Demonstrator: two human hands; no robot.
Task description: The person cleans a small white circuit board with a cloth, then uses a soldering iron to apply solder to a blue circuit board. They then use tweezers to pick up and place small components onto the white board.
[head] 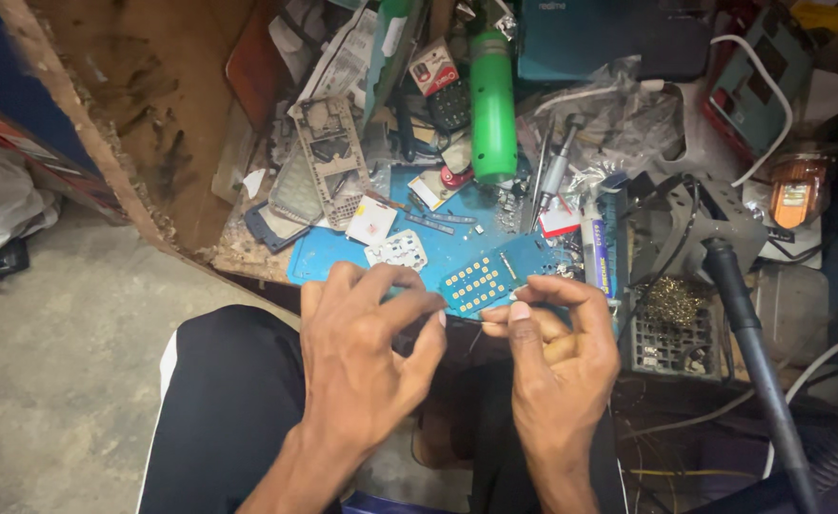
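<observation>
Now both hands over the lap, fingers meeting at a blue keypad circuit board (484, 282) with rows of pale contact pads. Left hand (367, 357) half-curled, fingertips spread loosely beside the board's near edge; grip on it not clear. Right hand (552, 347) pinching the board's right end between thumb and forefinger. Beyond, a blue work mat (438, 238) littered with small parts, a white keypad membrane (398, 251), a green cylinder (492, 95), a soldering iron stand (695, 228) to the right.
</observation>
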